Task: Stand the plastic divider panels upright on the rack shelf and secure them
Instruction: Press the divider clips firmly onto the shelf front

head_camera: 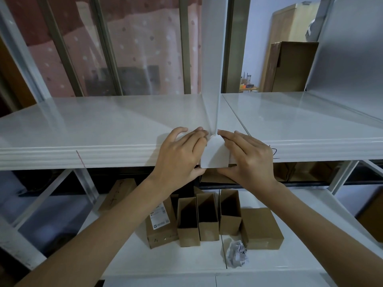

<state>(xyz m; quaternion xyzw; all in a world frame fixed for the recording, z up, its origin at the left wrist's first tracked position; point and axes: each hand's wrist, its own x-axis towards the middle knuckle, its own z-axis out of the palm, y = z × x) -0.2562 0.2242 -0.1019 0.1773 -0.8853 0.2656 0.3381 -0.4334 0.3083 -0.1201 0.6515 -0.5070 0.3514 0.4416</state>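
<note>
- At the front lip of the upper rack shelf (116, 129), both my hands meet around a white clip (214, 155) that hangs over the edge.
- My left hand (180, 156) lies palm down with the fingers loosely spread; the fingertips (200, 129) rest on the shelf top just left of the panel's foot, and the thumb tucks under the clip's lower left corner.
- My right hand (248, 160) mirrors it: fingers close together and flat, pressing the clip's right side and the shelf edge, with the thumb below the clip's bottom edge. So the clip is pinched between my two hands, not held by one alone.
- One plastic divider panel (211, 65) stands upright on the shelf, seen edge-on, running from the front lip toward the back; its foot meets the pointed top of the clip between my fingertips.
- A second translucent panel (350, 56) stands at the far right of the same shelf, well apart from my hands.
- A seam (234, 112) splits the shelf top into two boards just right of the central panel.
- On the lower shelf (279, 264) I count three open cardboard boxes (208, 218) side by side, one closed box (261, 228) to their right, one labelled box (160, 222) to their left, and one flat carton (118, 193) farther left.
- One crumpled paper ball (237, 254) lies in front of the closed box.
- One thin upright divider edge (222, 245) shows on the lower shelf beside the paper.
</note>
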